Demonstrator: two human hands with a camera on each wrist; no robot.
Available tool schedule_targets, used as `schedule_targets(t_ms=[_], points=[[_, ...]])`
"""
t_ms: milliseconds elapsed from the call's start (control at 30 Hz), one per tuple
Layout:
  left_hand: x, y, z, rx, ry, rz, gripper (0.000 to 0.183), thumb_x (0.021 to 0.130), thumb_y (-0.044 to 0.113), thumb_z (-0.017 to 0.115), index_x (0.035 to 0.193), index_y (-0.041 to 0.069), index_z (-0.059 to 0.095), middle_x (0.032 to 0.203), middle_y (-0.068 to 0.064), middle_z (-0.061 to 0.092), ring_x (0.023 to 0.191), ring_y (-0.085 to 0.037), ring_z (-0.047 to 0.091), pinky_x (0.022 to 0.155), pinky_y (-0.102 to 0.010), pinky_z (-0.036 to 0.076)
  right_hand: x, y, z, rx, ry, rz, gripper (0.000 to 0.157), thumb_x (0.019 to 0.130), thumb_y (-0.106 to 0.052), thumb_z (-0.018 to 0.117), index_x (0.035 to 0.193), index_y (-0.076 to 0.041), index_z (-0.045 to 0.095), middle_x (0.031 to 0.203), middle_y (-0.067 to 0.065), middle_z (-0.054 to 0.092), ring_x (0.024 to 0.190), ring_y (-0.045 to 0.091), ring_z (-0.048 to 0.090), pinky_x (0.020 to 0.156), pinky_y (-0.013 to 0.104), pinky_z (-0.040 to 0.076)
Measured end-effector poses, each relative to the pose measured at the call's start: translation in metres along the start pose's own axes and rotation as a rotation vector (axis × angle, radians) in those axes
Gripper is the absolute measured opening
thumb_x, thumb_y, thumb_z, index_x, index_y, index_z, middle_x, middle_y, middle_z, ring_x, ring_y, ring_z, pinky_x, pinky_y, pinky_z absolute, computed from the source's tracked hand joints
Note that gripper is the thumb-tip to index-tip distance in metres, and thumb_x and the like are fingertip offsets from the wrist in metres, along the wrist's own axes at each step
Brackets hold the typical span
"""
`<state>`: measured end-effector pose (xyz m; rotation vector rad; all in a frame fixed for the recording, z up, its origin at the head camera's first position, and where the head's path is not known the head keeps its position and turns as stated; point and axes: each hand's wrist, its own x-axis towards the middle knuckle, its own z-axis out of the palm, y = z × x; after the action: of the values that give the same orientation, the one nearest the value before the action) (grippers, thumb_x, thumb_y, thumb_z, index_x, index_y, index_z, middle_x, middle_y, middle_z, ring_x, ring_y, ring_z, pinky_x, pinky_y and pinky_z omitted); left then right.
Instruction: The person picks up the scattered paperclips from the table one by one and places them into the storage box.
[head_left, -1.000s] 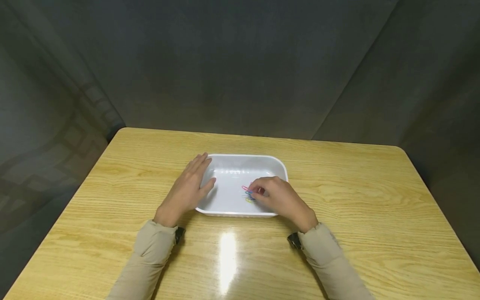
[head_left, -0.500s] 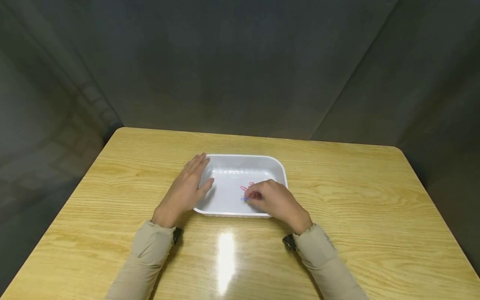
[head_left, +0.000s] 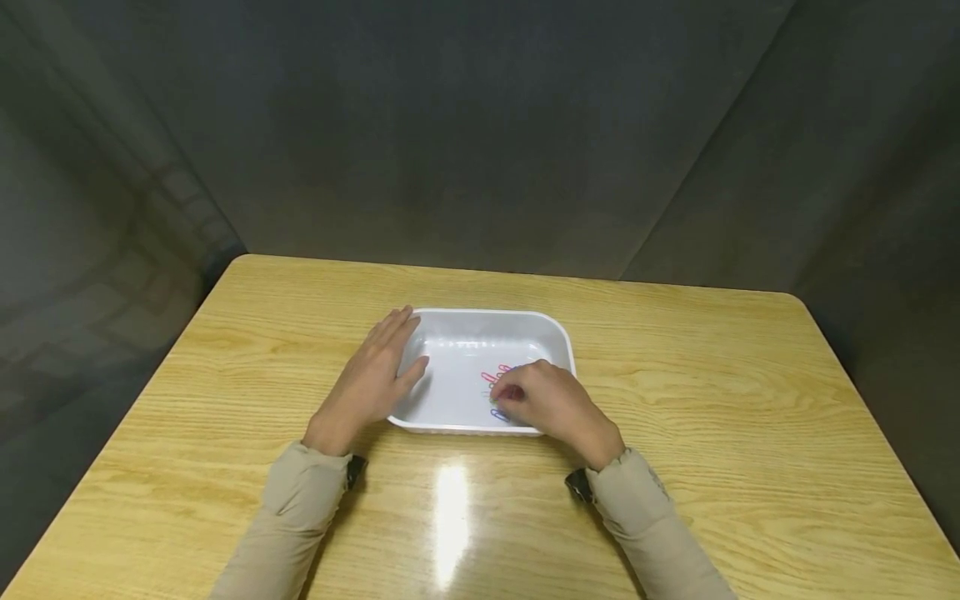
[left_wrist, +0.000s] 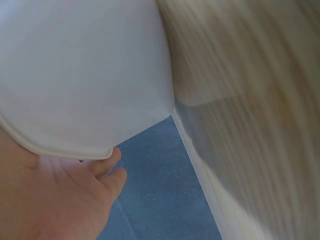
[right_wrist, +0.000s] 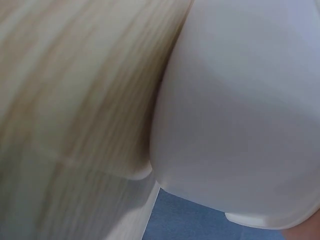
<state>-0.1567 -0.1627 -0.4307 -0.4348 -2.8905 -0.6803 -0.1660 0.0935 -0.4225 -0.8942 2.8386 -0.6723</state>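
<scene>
A white rectangular tray (head_left: 442, 400) stands on the table, with several coloured paper clips (head_left: 487, 377) lying in its right half. My left hand (head_left: 367, 375) rests on the tray's left end, fingers straight along the rim and thumb over the inside. In the left wrist view the palm (left_wrist: 60, 195) lies against the tray's edge. My right hand (head_left: 551, 404) reaches over the right side, thumb and forefinger pinching at a small greenish paper clip (head_left: 493, 401). A blue paper clip (head_left: 498, 414) lies just below these fingertips. The right hand hides some clips.
The wooden table (head_left: 712, 417) extends on both sides of the tray. Dark grey panels (head_left: 480, 150) rise behind its far edge and at the sides. A bright light reflection (head_left: 452, 517) shows on the tabletop in front.
My right fingers have shifted slightly left among the clips. A blue clip at the fingertips half a second ago now lies lower in the tray. The left hand stays on the rim.
</scene>
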Motion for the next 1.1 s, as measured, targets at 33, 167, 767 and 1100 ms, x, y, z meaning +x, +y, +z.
schedule_targets(t_ms=[33,167,767,1100], points=[[0.0,0.0,0.0,0.0,0.0,0.001,0.062,0.093,0.04,0.045,0.143,0.008,0.028,0.154,-0.008,0.018,0.142,-0.027,0.015,0.118,-0.043,0.015,0.0,0.0,0.0,-0.004,0.005,-0.001,0.01,0.079,-0.02,0.067,0.08,-0.028,0.072,0.074,-0.021,0.064,0.065,-0.006,0.053,0.062,0.016,0.046],[0.001,0.0,0.001,0.0,0.002,0.004,0.061,0.093,0.039,0.046,0.143,0.008,0.029,0.153,-0.009,0.019,0.142,-0.027,0.016,0.118,-0.043,0.015,-0.001,0.0,0.0,-0.007,0.02,-0.004,0.012,0.079,-0.019,0.065,0.082,-0.028,0.072,0.074,-0.02,0.064,0.065,-0.005,0.052,0.062,0.016,0.045],[0.002,-0.001,-0.001,0.027,-0.003,0.032,0.065,0.092,0.045,0.047,0.142,0.007,0.031,0.153,-0.012,0.02,0.141,-0.03,0.017,0.117,-0.045,0.016,-0.002,-0.003,0.0,-0.04,0.16,-0.081,0.012,0.085,-0.02,0.062,0.093,-0.021,0.071,0.088,-0.012,0.068,0.079,0.002,0.058,0.072,0.022,0.051],[0.01,-0.007,-0.014,0.083,0.135,0.072,0.062,0.092,0.046,0.045,0.14,0.008,0.036,0.152,-0.012,0.023,0.141,-0.03,0.02,0.117,-0.045,0.017,-0.008,0.008,-0.025,0.017,0.26,-0.023,0.018,0.085,-0.02,0.063,0.102,-0.016,0.067,0.11,-0.002,0.064,0.109,0.017,0.057,0.096,0.036,0.047]])
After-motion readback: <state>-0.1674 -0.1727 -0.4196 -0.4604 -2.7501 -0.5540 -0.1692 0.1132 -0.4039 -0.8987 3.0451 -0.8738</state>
